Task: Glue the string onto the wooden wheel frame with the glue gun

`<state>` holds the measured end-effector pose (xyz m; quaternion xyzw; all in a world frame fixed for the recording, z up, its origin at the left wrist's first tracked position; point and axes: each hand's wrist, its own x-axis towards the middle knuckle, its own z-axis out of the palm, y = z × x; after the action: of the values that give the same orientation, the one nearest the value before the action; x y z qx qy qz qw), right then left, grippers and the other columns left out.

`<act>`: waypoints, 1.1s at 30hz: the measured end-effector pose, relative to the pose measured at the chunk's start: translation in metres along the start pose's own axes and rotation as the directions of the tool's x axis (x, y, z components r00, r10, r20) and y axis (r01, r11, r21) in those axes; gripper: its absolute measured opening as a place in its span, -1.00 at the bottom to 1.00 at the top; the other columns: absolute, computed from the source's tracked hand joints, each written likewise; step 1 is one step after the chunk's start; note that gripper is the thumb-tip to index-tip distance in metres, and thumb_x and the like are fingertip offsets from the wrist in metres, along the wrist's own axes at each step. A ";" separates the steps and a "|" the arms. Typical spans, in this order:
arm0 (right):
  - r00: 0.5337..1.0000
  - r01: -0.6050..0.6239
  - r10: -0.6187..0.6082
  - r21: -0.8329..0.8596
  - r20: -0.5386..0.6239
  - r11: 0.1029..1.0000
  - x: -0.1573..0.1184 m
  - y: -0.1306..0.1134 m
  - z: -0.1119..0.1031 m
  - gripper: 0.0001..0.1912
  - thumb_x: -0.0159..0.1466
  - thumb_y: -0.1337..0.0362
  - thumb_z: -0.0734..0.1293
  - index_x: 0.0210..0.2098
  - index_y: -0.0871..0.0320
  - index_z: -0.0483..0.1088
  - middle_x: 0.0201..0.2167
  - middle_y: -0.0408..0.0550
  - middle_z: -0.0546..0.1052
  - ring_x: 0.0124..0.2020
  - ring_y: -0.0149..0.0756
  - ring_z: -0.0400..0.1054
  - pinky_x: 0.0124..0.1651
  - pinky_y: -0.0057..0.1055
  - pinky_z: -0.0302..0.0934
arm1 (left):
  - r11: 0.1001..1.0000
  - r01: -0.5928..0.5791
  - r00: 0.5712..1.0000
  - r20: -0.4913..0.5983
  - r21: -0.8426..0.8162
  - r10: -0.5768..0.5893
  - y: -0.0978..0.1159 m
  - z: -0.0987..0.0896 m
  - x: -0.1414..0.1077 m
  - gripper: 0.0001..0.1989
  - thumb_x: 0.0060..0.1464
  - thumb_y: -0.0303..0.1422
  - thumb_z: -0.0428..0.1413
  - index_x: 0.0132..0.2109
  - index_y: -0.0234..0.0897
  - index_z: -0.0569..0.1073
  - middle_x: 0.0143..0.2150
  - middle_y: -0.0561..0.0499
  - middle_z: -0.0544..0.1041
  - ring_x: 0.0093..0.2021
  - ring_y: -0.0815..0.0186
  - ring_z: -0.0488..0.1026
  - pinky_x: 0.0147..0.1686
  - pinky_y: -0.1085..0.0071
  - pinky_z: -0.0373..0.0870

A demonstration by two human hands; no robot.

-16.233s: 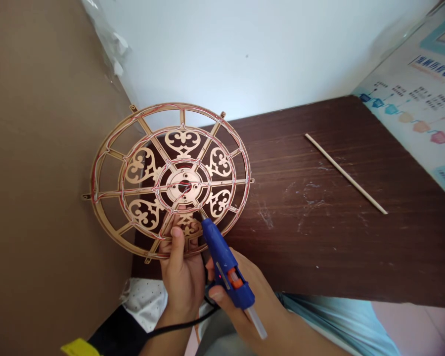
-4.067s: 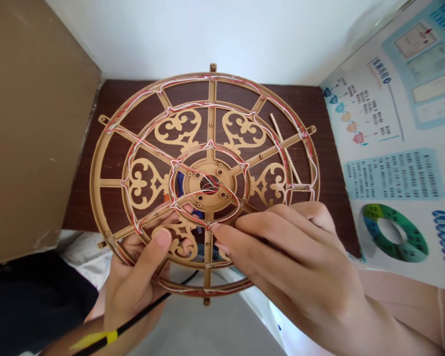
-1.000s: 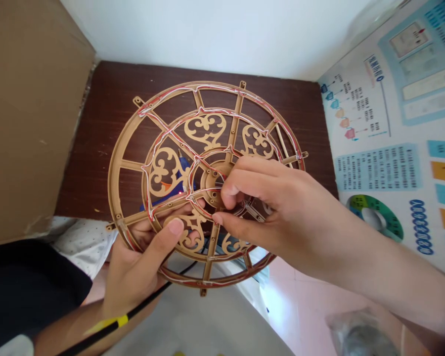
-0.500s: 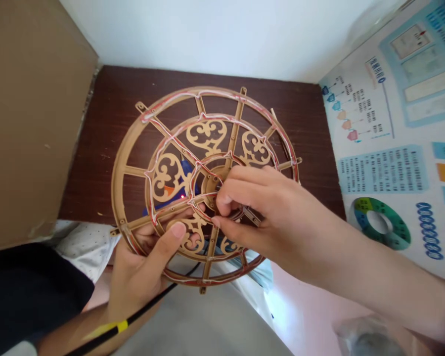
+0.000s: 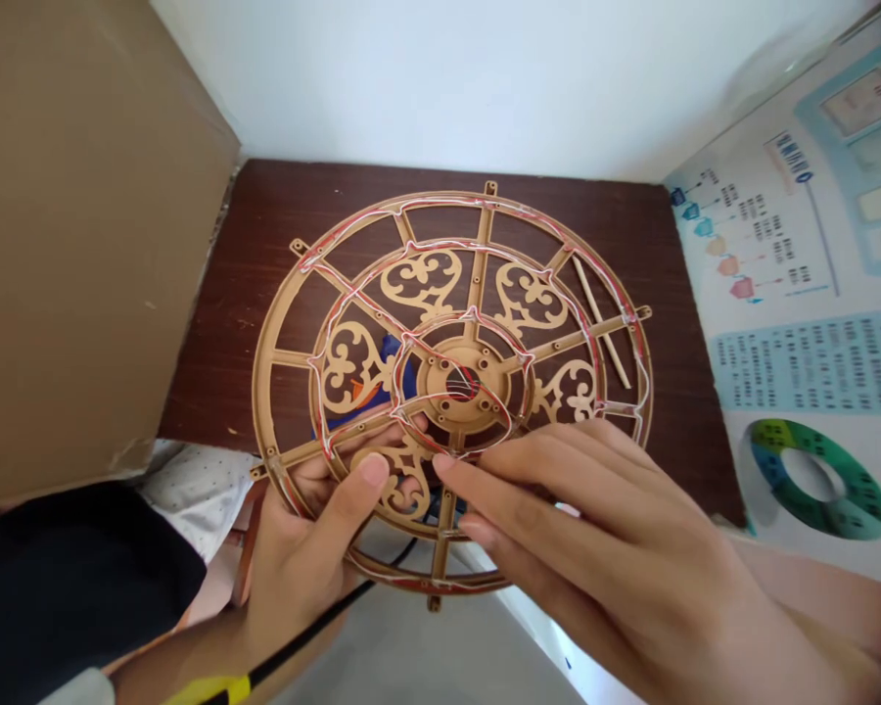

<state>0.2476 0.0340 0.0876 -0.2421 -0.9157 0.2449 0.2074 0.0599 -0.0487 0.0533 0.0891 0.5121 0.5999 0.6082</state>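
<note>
A round tan wheel-like frame with rings, spokes and scroll ornaments is held tilted above the dark brown tabletop. Red and white wires run along its rings and spokes, with some crossing the central hub. My left hand grips the frame at the lower left, thumb on top of a scroll ornament and fingers underneath. Over the lower right part lies my right hand, its fingers stretched out. One fingertip touches the inner ring near the wire; the thumb is lower, beside a spoke.
Beneath the frame a blue object with orange shows partly. A thin pale stick lies on the tabletop. A black cable with a yellow part passes my left forearm. Cardboard stands left, a printed board right.
My right hand has moved from the hub down and right, its bent fingers now stretched out. The hub and its wires have come into view. The frame sits farther right in the picture.
</note>
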 end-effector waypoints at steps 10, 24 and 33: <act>1.000 0.000 -0.001 -0.036 -0.013 0.999 -0.005 -0.003 0.010 -0.70 0.62 0.33 0.20 0.25 0.25 0.41 -0.16 -0.06 0.65 -0.26 -0.31 0.49 -0.17 -0.25 0.29 | 1.000 -0.012 0.999 -0.030 -0.011 0.012 -0.001 -0.001 -0.002 -0.76 0.19 -0.25 0.42 0.00 -0.13 0.76 0.05 -0.12 0.76 0.10 -0.03 0.71 0.16 0.10 0.70; 0.999 -0.031 0.031 -0.025 -0.031 0.999 -0.004 -0.009 0.009 -0.70 0.62 0.33 0.19 0.19 0.25 0.50 -0.19 -0.01 0.67 -0.22 -0.27 0.57 -0.15 -0.25 0.39 | 0.999 0.008 0.999 -0.042 -0.037 -0.010 -0.002 0.002 -0.004 -0.75 0.16 -0.22 0.45 0.00 0.00 0.77 -0.02 -0.05 0.79 0.03 0.00 0.74 0.11 0.11 0.73; 0.998 -0.049 0.044 -0.099 -0.046 0.994 0.000 -0.017 0.014 -0.66 0.62 0.24 0.20 0.20 0.30 0.48 -0.15 0.05 0.66 -0.17 -0.15 0.55 -0.08 -0.17 0.37 | 0.998 -0.059 0.994 -0.087 0.009 0.060 -0.004 -0.002 -0.007 -0.73 0.18 -0.27 0.44 0.04 -0.04 0.75 0.02 -0.06 0.77 0.07 0.05 0.72 0.11 0.18 0.72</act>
<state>0.2352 0.0160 0.0861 -0.2787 -0.9161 0.1979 0.2095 0.0630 -0.0566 0.0529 0.0799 0.5372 0.6195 0.5668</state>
